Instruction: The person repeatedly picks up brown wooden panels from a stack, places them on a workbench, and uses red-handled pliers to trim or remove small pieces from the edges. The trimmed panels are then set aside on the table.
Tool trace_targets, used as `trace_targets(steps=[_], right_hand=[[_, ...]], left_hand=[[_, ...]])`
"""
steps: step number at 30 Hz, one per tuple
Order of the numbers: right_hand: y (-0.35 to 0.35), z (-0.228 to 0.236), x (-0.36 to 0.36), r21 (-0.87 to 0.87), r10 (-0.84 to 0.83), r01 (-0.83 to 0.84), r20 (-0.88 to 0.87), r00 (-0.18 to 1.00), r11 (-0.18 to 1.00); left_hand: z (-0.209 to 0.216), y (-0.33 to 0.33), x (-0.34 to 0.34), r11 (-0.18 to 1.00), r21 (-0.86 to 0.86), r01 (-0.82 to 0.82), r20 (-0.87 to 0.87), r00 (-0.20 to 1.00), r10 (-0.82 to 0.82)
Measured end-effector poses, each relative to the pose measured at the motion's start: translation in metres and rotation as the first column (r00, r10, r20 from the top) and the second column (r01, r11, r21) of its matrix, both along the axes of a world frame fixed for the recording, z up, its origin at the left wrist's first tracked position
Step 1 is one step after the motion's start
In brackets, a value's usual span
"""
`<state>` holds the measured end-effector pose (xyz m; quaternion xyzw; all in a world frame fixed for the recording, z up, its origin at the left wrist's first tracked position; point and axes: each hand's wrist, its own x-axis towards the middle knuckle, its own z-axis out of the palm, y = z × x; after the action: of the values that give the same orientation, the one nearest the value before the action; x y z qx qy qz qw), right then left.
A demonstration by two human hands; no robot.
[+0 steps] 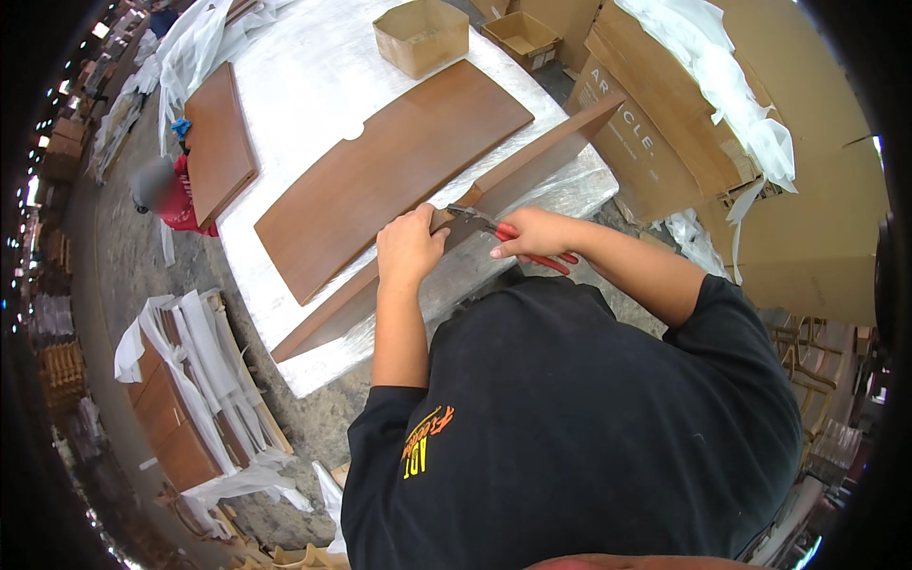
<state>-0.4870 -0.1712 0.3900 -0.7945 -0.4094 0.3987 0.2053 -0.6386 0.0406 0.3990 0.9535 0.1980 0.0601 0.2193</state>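
A notched brown panel [399,166] lies flat on the white-covered tabletop [309,90]. Near its long edge on the person's side, an upright panel [543,150] stands on edge. The left hand [409,249] has its fingers curled over the upright panel's top; the right hand [532,234] has its fingers wrapped around red-handled pliers [505,231]. I can't tell whether their tips touch wood. Beyond the notched panel sits a cardboard box [421,40].

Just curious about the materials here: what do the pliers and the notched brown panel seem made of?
Pliers: probably a metal head, greyish; smooth red handles suggest plastic or rubber coating. Notched brown panel: likely wood or veneer, its even, faintly glossy surface suggesting varnish.
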Motion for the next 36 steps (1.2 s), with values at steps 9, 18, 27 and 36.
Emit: trace_targets(steps=[9,18,27,36], right_hand=[[-0.058,-0.100,0.156,-0.100,-0.133,0.157,-0.966,0.222,0.983],[0.100,0.131,0.284,0.173,0.004,0.533,-0.953,0.304,0.828],[0.351,-0.054,0.659,-0.380,-0.541,0.459,-0.788,0.294,0.803],[0.275,-0.051,0.421,0.125,-0.047,0.219,-0.765,0.642,0.968]], left_hand=[[-0.071,-0.038,0.138,1.000,0.001,-0.030,0.031,0.999,0.030],[0.069,0.049,0.151,0.993,-0.016,-0.114,0.051,0.992,0.114],[0.044,0.029,0.269,0.952,-0.099,-0.290,-0.060,0.957,0.285],[-0.099,0.134,0.186,0.989,-0.040,-0.143,-0.029,0.989,0.142]])
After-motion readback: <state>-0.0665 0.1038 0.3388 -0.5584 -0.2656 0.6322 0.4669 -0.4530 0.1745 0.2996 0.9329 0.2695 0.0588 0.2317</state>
